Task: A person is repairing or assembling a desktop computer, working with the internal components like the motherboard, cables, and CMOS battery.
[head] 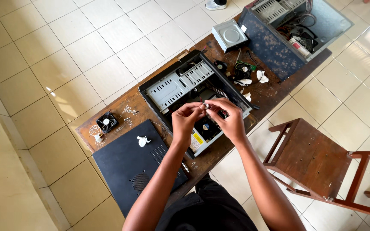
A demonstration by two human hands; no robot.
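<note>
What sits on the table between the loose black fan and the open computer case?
In the head view, only scribbled tabletop lies between the fan and the case.

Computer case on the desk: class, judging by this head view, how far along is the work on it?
Done: the side panel is off and lies on the desk; a fan and a disc drive sit loose. In hand: the left hand and right hand pinch a small part over the open computer case. Left: the drive cage and cables remain inside.
</note>
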